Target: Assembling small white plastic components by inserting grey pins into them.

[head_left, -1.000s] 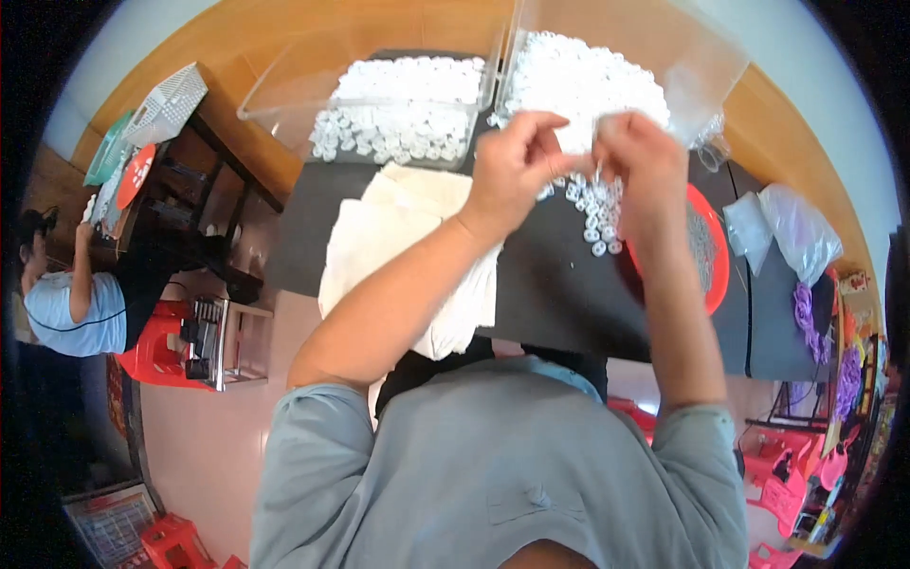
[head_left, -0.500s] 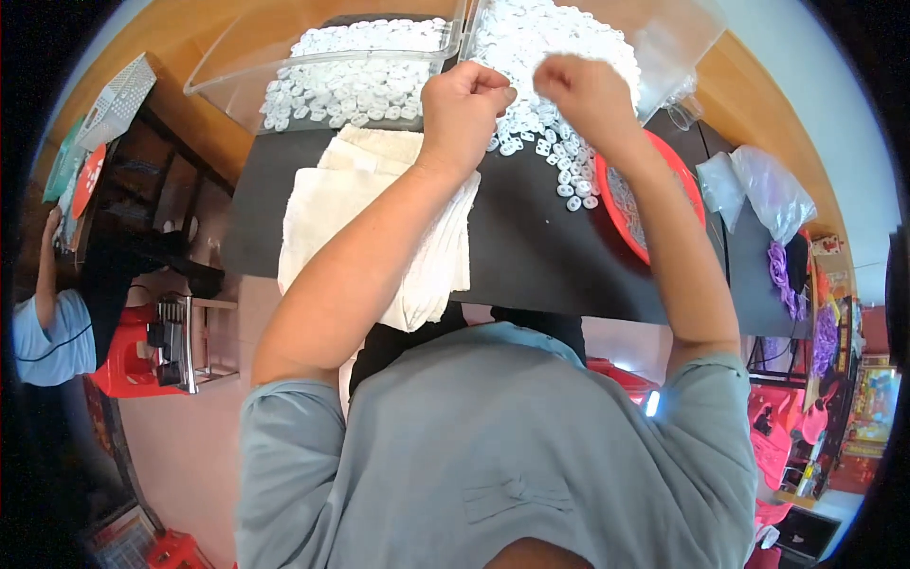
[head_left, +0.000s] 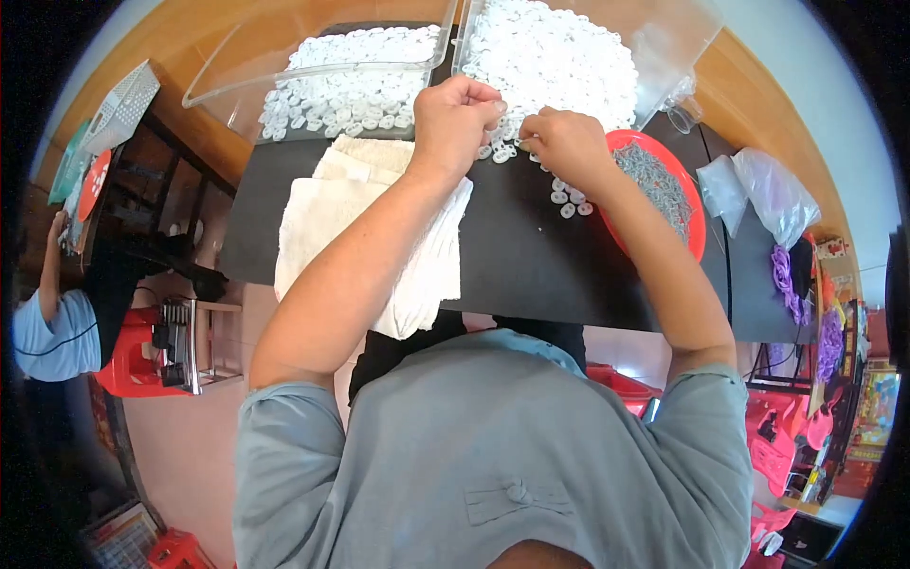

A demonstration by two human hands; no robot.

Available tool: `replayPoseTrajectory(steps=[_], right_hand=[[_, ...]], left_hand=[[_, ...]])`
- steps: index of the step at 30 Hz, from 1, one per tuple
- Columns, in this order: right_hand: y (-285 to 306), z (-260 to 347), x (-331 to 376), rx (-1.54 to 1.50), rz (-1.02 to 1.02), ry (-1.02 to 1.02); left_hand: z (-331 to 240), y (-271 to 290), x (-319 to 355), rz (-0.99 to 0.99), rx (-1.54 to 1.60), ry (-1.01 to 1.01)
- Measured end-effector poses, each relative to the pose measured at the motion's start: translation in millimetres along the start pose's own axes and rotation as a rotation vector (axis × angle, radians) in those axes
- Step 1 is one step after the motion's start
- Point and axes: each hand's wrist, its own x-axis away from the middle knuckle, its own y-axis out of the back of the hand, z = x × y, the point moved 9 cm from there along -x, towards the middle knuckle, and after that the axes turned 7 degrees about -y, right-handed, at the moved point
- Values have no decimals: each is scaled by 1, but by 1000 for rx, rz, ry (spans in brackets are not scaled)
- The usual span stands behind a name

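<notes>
Both hands work at the far edge of the surface (head_left: 531, 256). The left hand (head_left: 455, 119) is closed on a white part (head_left: 500, 152); the right hand (head_left: 567, 147) pinches it too, near the red dish (head_left: 697, 232).

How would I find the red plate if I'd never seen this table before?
Look at the black table and find the person's right hand. Just past that wrist, to the right, lies the round red plate holding a heap of thin grey metal bits. It is the only red dish there; the two trays behind hold small white pieces and are clear plastic.

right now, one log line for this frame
left hand: fist over white parts | right hand: pinching one | red dish: right
</notes>
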Motion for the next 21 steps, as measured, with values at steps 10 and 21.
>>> replayPoseTrajectory(steps=[10, 21], right_hand=[[-13, -3, -25, -19, 292, -100], [-19, -6, -20, -56, 257, -135]], left_hand=[[-2, -3, 0, 30, 53, -23], [0, -4, 2, 62, 35, 19]])
